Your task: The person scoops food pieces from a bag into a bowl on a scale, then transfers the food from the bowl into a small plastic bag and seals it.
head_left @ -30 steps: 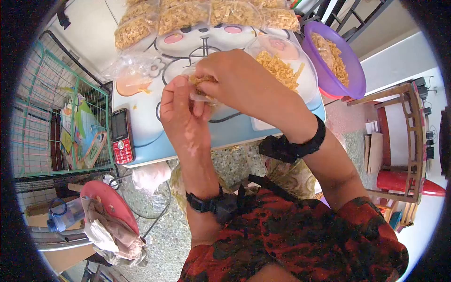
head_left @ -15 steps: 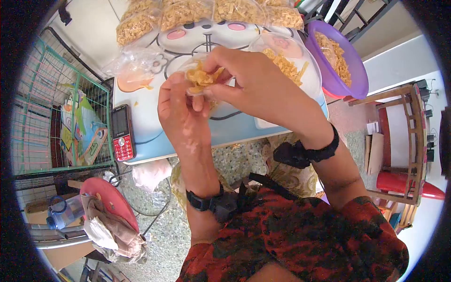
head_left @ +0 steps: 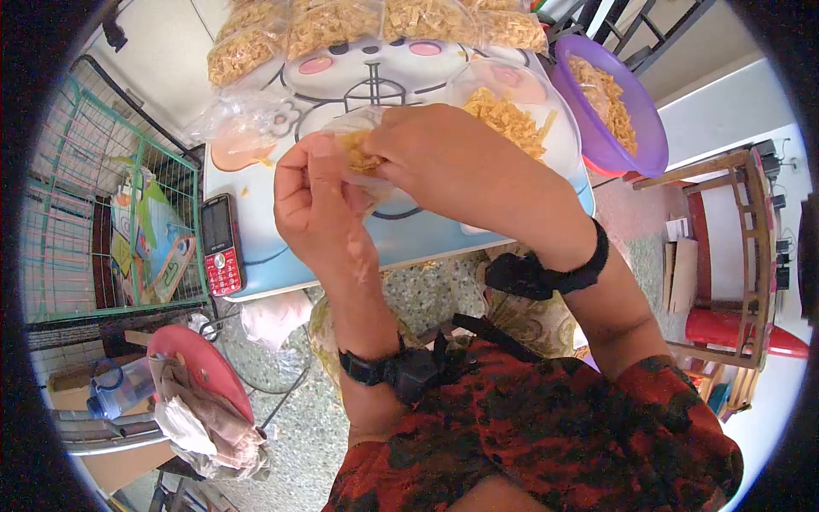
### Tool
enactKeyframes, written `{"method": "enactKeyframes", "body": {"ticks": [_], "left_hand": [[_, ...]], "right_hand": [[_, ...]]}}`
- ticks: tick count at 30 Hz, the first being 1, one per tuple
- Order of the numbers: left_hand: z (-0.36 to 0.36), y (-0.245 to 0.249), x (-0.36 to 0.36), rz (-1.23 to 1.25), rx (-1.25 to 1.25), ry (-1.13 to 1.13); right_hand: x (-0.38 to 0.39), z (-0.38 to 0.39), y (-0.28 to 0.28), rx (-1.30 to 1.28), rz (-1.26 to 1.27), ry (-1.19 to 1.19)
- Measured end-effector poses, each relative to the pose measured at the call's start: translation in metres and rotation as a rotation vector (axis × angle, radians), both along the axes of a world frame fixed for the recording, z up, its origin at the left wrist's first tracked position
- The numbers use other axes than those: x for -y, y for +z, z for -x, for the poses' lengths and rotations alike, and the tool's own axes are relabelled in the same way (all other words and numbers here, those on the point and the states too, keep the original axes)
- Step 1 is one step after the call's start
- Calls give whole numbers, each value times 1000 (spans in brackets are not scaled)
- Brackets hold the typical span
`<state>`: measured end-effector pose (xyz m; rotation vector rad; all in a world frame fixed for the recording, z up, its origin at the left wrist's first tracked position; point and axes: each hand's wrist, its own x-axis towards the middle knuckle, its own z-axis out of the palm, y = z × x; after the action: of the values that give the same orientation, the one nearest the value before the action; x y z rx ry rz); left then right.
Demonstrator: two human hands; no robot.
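Over the table, my left hand (head_left: 314,205) is closed around a small clear plastic bag (head_left: 375,189). Yellow strips of dry food (head_left: 362,152) show at its mouth. My right hand (head_left: 448,152) has its fingers bunched at the bag's opening, on the strips; its fingertips are partly hidden. To the right, close beyond my right hand, lies a clear round tray (head_left: 559,162) holding a heap of loose yellow strips (head_left: 509,119).
Filled clear bags (head_left: 337,26) line the table's far side. Empty plastic bags (head_left: 243,115) lie at left, near a red phone (head_left: 222,247). A purple basin (head_left: 644,128) with more strips stands at right. A green wire cage (head_left: 85,196) borders the table's left.
My right hand has lowered the clump of strips into the bag's mouth, its fingers now closer in. My left hand has shifted slightly left with the bag.
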<state>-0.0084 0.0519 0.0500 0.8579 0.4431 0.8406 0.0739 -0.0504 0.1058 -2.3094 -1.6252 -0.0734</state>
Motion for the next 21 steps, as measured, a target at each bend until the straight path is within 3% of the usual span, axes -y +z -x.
{"method": "enactKeyframes", "body": {"ticks": [4,7,10,16,21], "left_hand": [[3,0,-6,59,30,-39],[1,-3,-5,45,59,-79],[0,2,2,-8,-14,-59],[-1,2,3,4,19,-67],[1,0,1,56,81,-67]], "right_hand": [[3,9,20,-214,-83,-50],[0,4,2,-40,-153,60],[-2,8,-2,62,-44,7],[6,7,-1,9,-20,9],[36,-5,24,110,-190,8]]}}
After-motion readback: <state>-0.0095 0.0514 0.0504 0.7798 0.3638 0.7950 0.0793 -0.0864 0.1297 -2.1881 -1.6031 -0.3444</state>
